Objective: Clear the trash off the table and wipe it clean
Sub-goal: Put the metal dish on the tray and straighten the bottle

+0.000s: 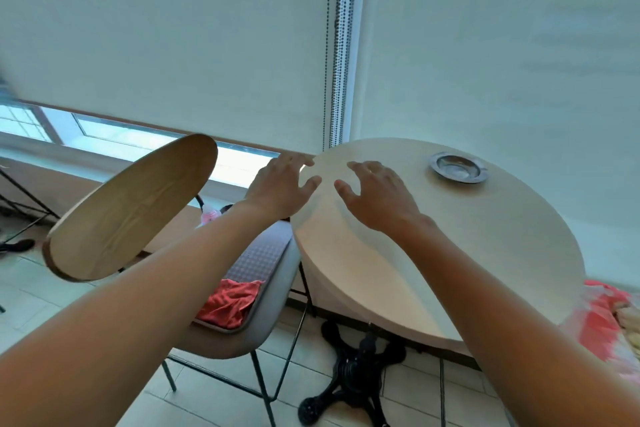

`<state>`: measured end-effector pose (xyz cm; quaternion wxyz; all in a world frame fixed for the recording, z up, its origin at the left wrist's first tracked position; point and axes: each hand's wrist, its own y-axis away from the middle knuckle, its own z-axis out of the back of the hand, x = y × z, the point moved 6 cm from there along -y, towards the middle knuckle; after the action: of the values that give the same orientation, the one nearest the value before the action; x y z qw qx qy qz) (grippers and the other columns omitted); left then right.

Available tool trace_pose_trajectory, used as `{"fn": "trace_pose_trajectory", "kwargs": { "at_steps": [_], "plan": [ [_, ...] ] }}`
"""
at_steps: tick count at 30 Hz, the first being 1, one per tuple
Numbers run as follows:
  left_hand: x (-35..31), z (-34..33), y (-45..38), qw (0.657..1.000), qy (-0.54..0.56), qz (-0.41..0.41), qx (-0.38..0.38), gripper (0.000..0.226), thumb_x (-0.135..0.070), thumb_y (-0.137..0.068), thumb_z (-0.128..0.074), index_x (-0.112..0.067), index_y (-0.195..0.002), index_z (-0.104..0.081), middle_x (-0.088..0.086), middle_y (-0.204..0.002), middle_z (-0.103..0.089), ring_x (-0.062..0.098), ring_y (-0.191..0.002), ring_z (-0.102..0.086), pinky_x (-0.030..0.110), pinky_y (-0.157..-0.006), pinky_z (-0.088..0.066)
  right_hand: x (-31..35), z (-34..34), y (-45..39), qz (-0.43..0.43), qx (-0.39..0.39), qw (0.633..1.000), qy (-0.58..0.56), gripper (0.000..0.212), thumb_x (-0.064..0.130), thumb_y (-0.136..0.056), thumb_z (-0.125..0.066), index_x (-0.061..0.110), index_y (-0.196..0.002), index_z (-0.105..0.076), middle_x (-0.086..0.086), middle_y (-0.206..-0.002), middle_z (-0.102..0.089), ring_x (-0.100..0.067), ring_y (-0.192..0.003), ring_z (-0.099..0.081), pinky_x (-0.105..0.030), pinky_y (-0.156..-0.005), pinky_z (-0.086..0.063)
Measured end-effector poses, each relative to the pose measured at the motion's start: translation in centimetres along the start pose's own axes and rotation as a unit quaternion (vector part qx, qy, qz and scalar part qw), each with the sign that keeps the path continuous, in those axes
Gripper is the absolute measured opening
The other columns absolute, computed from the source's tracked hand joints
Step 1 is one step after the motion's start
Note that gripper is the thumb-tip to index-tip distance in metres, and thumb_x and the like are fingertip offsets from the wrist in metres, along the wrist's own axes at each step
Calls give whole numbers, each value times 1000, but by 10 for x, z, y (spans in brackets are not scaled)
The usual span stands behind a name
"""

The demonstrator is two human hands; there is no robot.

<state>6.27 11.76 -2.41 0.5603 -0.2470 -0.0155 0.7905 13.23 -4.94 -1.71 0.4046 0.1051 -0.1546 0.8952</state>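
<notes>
The left forearm hides part of the red cloth (231,302); a pink bundle (609,326) is cut off at right.

We see our two forearms bare, no sleeves reaching them, and our left hand (282,185) and right hand (375,196) bare, ungloved.

No text, label, brand, number or sign can be read in this view. The table (450,236), the ashtray (458,167) and the chair (131,208) carry no writing that I can make out.
</notes>
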Motion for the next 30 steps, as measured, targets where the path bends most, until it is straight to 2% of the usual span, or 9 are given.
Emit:
{"fn": "trace_pose_trajectory", "kwargs": {
  "at_steps": [9, 17, 23, 30],
  "plan": [
    [106, 25, 21, 999, 18, 41, 10, 46, -50, -96, -53, -24, -133, -54, 6, -140, -52, 25, -127, -50, 46, -106, -43, 93, -51, -14, 44, 5, 999, -23, 60, 53, -100, -46, 21, -150, -41, -8, -153, -44, -26, -142, -39, -43, -119, -28],
    [203, 30, 47, 995, 21, 96, 25, 48, -49, -94, -58, -22, -133, -53, 5, -136, -54, 24, -121, -55, 40, -100, -48, 168, -98, -19, 92, 5, 994, -60, 55, 48, -99, -51, 24, -148, -46, -4, -150, -49, -25, -139, -43, -42, -114, -37],
    [256, 23, 66, 984, 20, 170, 39, 46, -48, -95, -56, -20, -132, -53, 7, -135, -52, 24, -121, -52, 41, -96, -45, 200, -150, -33, 99, 65, 989, -89, 54, 48, -99, -52, 24, -147, -46, -3, -149, -49, -24, -135, -47, -41, -111, -40],
    [308, -8, 87, 967, 55, 243, 55, 51, -49, -91, -58, -20, -133, -52, 7, -135, -51, 27, -121, -53, 46, -100, -47, 204, -229, -56, 46, 153, 978, -136, 57, 44, -98, -56, 19, -148, -43, -8, -145, -50, -26, -131, -48, -37, -104, -38]
  ]
}}
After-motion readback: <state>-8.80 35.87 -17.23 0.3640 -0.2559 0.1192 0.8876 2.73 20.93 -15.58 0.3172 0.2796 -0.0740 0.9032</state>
